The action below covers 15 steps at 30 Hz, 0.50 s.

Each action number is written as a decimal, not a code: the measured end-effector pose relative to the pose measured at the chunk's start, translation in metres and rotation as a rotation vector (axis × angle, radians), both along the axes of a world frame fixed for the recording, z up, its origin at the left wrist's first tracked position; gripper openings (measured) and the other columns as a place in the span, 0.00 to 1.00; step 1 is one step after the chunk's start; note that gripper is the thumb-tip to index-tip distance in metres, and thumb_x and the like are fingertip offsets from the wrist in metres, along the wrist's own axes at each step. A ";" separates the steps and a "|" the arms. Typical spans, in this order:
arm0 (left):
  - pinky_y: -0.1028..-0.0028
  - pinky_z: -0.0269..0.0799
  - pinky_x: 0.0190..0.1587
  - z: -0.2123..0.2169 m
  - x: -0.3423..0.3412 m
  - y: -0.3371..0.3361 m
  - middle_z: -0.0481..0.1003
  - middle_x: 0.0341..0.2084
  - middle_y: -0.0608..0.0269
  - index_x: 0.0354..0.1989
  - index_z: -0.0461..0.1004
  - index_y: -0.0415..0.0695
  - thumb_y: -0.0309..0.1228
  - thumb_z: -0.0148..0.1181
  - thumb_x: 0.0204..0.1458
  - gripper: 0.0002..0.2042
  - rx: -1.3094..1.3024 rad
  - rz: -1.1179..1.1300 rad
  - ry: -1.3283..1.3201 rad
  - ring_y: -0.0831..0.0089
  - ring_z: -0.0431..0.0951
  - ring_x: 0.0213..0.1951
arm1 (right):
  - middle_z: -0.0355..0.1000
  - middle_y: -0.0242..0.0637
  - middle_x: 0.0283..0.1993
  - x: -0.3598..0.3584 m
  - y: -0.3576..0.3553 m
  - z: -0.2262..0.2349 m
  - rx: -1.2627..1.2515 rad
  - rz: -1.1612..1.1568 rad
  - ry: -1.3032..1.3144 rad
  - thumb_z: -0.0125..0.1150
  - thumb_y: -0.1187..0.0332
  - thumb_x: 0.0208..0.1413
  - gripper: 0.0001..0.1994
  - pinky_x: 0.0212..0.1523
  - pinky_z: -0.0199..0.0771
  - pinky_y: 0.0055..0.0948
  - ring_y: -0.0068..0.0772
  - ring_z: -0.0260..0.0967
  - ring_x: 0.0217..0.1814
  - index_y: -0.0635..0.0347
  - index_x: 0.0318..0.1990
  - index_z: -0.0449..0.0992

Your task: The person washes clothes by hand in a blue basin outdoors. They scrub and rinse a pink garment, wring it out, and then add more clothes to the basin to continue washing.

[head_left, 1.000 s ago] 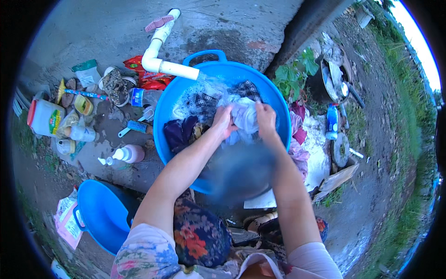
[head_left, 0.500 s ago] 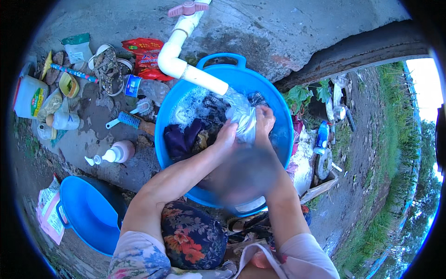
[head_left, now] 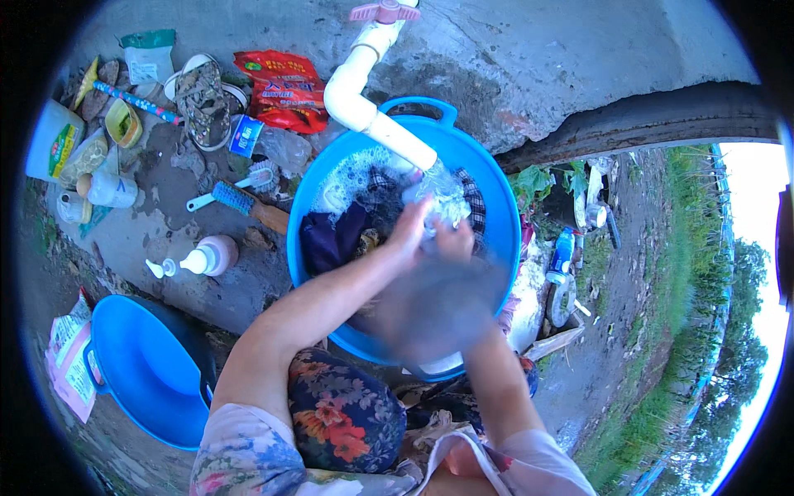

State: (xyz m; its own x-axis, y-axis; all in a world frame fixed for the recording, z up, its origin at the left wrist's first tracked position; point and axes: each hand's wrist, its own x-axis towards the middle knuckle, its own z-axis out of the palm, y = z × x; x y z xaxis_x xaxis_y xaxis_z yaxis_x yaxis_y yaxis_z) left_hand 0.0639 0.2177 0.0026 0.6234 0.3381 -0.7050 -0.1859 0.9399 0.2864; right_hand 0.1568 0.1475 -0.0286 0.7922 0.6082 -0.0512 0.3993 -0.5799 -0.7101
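Note:
A large blue basin (head_left: pixel 299 207) holds water, suds (head_left: pixel 351 175), a dark purple cloth (head_left: pixel 329 241) and dark checked cloth (head_left: pixel 474 200). Water pours into it from a white pipe (head_left: pixel 401 143). Under the stream, my left hand (head_left: pixel 412 223) and my right hand (head_left: pixel 455 241) are closed together on a pale, wet, shiny piece (head_left: pixel 449 201); whether it is thin cloth or plastic film I cannot tell. Splashing water hides part of it and some fingertips. A blurred grey patch covers the basin's near part and my right wrist.
Left of the basin lie a blue-bristled brush (head_left: pixel 231 197), a pump bottle (head_left: pixel 213 255) and a red packet (head_left: pixel 281 91). A second blue tub (head_left: pixel 136 347) stands at the near left. A blue bottle (head_left: pixel 561 255) lies to the right. The pipe has a pink valve handle (head_left: pixel 385 11).
My hands have drawn closer together under the stream, and the pale piece is now bunched up rather than hanging stretched between them. The whole view has shifted slightly.

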 end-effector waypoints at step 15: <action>0.60 0.59 0.41 0.008 0.004 -0.056 0.68 0.34 0.66 0.19 0.74 0.48 0.48 0.62 0.37 0.15 2.211 -0.004 -0.023 0.64 0.65 0.43 | 0.69 0.42 0.47 0.010 -0.042 0.078 0.907 0.080 2.020 0.41 0.41 0.54 0.31 0.48 0.68 0.39 0.40 0.68 0.46 0.57 0.54 0.65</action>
State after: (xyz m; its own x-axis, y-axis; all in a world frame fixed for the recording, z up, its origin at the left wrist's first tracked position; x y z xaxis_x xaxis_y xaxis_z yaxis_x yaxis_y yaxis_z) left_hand 0.0675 0.1613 0.0109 0.6258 0.3526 0.6957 -0.2032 -0.7875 0.5819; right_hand 0.1667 0.1052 0.0495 0.0436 0.9541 -0.2964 -0.9969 0.0219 -0.0760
